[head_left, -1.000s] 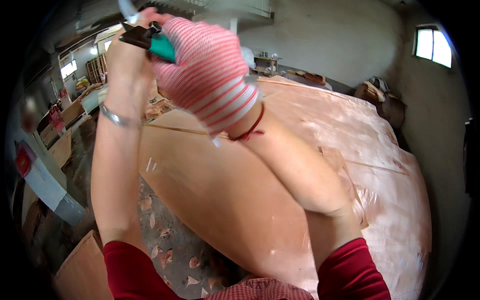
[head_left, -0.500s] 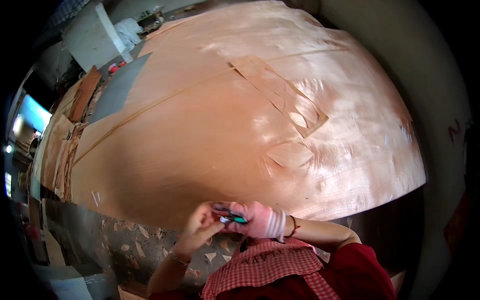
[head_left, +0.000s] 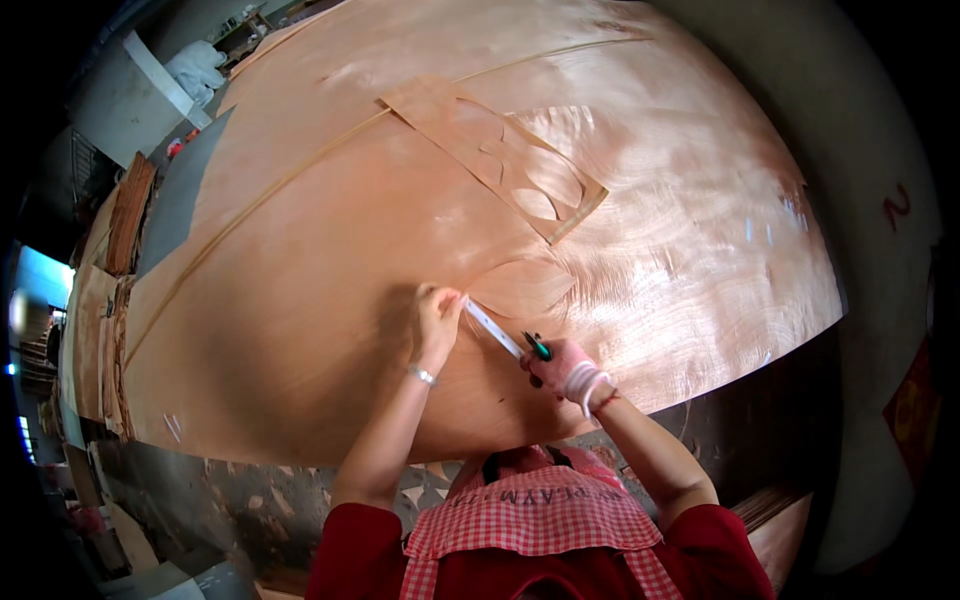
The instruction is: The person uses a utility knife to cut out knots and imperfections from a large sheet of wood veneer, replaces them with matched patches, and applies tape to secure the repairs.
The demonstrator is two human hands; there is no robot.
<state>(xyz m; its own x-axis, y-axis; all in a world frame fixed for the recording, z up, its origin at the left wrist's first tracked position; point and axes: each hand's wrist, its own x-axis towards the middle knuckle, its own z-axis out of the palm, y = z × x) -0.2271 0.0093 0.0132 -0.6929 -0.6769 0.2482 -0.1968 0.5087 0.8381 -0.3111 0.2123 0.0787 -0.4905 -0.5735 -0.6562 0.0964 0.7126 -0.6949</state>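
Observation:
A narrow white strip of tape with a row of small dark spots stretches between my two hands, above the large sheet of wood veneer. My bare left hand pinches its upper end. In my right hand, which wears a pink and white glove, is the strip's other end, along with a small green and black hand tool of a kind I cannot make out. Just beyond the strip, a leaf-shaped piece of veneer lies on the sheet.
Farther back on the sheet rests a rectangular veneer offcut with curved holes cut in it. A long thin seam crosses the sheet. Stacked veneer stands at the left, and a pale wall or post rises at the right.
My hands were together near the sheet's front edge. Both have moved forward over the veneer and apart, and the white strip now spans between them.

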